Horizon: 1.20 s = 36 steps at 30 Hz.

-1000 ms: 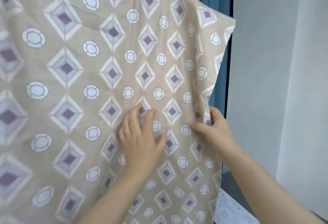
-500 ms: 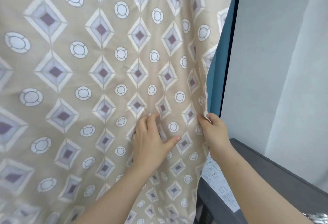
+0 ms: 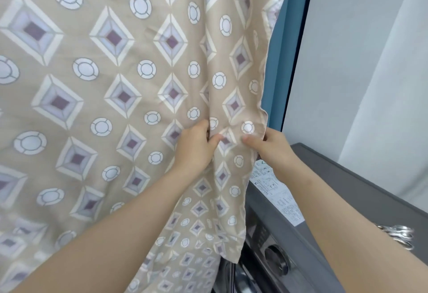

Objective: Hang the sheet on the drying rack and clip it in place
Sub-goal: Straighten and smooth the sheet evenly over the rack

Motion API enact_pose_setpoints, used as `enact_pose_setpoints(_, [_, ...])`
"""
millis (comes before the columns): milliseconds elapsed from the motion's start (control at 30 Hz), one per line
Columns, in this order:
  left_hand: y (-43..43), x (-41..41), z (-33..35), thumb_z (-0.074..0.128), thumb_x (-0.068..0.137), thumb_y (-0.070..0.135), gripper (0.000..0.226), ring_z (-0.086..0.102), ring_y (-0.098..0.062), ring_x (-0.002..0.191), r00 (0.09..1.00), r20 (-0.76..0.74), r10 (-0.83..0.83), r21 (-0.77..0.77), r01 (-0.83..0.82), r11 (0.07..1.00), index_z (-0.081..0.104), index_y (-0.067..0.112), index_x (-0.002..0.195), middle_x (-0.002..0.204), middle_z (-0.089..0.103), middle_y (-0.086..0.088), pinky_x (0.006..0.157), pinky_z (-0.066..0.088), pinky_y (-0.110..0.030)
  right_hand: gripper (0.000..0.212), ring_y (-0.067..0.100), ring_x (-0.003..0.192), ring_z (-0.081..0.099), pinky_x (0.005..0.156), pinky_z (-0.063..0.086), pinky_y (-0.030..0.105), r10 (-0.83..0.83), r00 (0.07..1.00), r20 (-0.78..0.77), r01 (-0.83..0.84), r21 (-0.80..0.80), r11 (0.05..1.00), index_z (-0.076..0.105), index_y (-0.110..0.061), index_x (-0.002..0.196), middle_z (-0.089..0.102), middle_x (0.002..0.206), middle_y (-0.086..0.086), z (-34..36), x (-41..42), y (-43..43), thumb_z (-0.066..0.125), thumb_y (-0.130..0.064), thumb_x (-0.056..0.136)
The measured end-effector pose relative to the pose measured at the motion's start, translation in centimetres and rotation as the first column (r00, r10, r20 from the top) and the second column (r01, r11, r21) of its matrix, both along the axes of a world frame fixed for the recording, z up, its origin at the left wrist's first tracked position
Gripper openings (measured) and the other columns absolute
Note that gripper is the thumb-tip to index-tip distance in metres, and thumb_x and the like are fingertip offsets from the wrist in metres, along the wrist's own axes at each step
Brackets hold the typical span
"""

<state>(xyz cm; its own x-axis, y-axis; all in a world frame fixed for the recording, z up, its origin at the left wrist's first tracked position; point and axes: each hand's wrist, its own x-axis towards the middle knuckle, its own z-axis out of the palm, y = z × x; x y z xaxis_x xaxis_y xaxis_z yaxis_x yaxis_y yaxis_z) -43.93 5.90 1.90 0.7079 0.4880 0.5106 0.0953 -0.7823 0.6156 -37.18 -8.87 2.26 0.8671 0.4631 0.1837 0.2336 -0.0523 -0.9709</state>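
A beige sheet (image 3: pixel 115 88) printed with purple diamonds and white circles hangs in front of me and fills most of the view. My left hand (image 3: pixel 195 147) pinches a fold of the sheet near its right side. My right hand (image 3: pixel 271 146) grips the sheet's right edge, thumb on the front of the cloth. The two hands sit close together with a short bunched strip of fabric between them. The drying rack and any clips are out of view.
A grey washing machine (image 3: pixel 324 200) with a white instruction label (image 3: pixel 278 195) and a control dial (image 3: pixel 275 258) stands at the lower right. A blue curtain (image 3: pixel 287 60) hangs behind the sheet's edge. Pale walls fill the right. Shiny metal objects (image 3: pixel 398 234) lie on the machine's top.
My left hand went from lying flat on the sheet to pinching a fold. Both hands and the sheet's edge shifted right, and the washing machine came into view.
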Motion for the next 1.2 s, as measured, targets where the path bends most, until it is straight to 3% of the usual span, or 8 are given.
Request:
enact_pose_setpoints(267, [0.9,0.2,-1.8,0.064,0.085,0.03,0.026,0.06,-0.024,0.076,0.996,-0.084,-0.04,0.062,0.045,0.997,0.062,0.004,0.082,0.073,0.066,-0.008,0.068,0.042,-0.033,0.027,0.02,0.081,0.054,0.09,0.048,0.05,-0.138,0.99,0.036,0.14,-0.056,0.989,0.057,0.006,0.1,0.061,0.105,0.027,-2.5,0.7,1.4,0.051,-0.019,0.092])
enact_pose_setpoints(500, [1.8,1.2,-4.8,0.065,0.084,0.023,0.023,0.067,-0.027,0.072,0.978,-0.162,-0.135,-0.033,0.131,0.991,0.061,0.0,0.084,0.071,0.069,-0.013,0.07,0.048,-0.033,0.015,0.019,0.076,0.051,0.07,0.041,0.033,-0.143,0.989,-0.022,0.14,-0.085,0.986,0.056,0.0,0.083,0.054,0.077,0.006,-4.9,1.3,1.5,0.054,-0.014,0.088])
enact_pose_setpoints(567, [1.7,1.3,-6.0,0.066,0.084,0.023,0.024,0.068,-0.026,0.069,0.973,-0.175,-0.153,-0.051,0.146,0.988,0.06,0.0,0.082,0.069,0.069,-0.013,0.071,0.05,-0.033,0.005,0.019,0.081,0.061,0.075,0.049,0.031,-0.095,0.992,-0.088,0.095,-0.001,0.995,0.061,-0.011,0.091,0.064,0.086,0.002,-4.8,0.7,1.0,0.061,-0.014,0.086])
enact_pose_setpoints(667, [0.9,1.3,-8.0,0.066,0.084,0.029,0.026,0.068,-0.023,0.067,0.964,-0.209,-0.167,-0.062,0.157,0.986,0.058,0.004,0.081,0.067,0.068,-0.009,0.072,0.052,-0.035,0.028,0.016,0.097,0.066,0.085,0.053,0.034,-0.047,0.995,-0.093,0.056,0.089,0.995,0.062,-0.016,0.105,0.07,0.104,0.001,-4.2,0.7,0.6,0.072,-0.025,0.08])
enact_pose_setpoints(800, [-1.0,1.1,-10.6,0.065,0.086,0.033,0.026,0.069,-0.024,0.07,0.93,-0.271,-0.247,-0.16,0.21,0.965,0.053,0.012,0.075,0.07,0.066,-0.008,0.071,0.053,-0.038,0.018,0.028,0.094,0.066,0.087,0.053,0.044,-0.232,0.973,-0.009,0.232,-0.054,0.971,0.067,-0.006,0.093,0.07,0.089,0.006,-4.7,1.4,0.8,0.065,-0.023,0.084])
enact_pose_setpoints(933, [-0.8,-0.1,-11.7,0.063,0.087,0.029,0.038,0.067,-0.022,0.069,0.906,-0.336,-0.255,-0.194,0.199,0.961,0.037,0.023,0.06,0.056,0.049,0.003,0.064,0.044,-0.032,0.017,0.029,0.097,0.063,0.089,0.05,0.042,-0.269,0.963,-0.032,0.261,-0.158,0.952,0.063,-0.004,0.097,0.068,0.097,0.013,-6.2,1.1,0.5,0.06,-0.018,0.089])
enact_pose_setpoints(1033, [-0.4,-1.6,-10.0,0.063,0.086,0.031,0.034,0.05,-0.007,0.053,0.952,-0.246,-0.182,-0.074,0.168,0.983,0.043,0.021,0.061,0.052,0.045,0.01,0.057,0.037,-0.022,0.015,0.027,0.097,0.062,0.087,0.049,0.039,-0.291,0.956,-0.034,0.284,-0.133,0.949,0.062,-0.008,0.099,0.067,0.097,0.009,-6.1,1.3,0.3,0.059,-0.02,0.09])
enact_pose_setpoints(1200, [0.4,-3.8,-6.9,0.064,0.079,0.042,0.025,0.054,-0.015,0.073,0.972,0.205,0.118,0.228,-0.165,0.96,0.052,0.02,0.082,0.078,0.052,0.005,0.061,0.039,-0.025,0.003,0.024,0.095,0.06,0.087,0.047,0.037,-0.307,0.951,-0.012,0.305,-0.098,0.947,0.057,-0.017,0.091,0.061,0.087,-0.001,-5.8,1.9,0.1,0.056,-0.02,0.092])
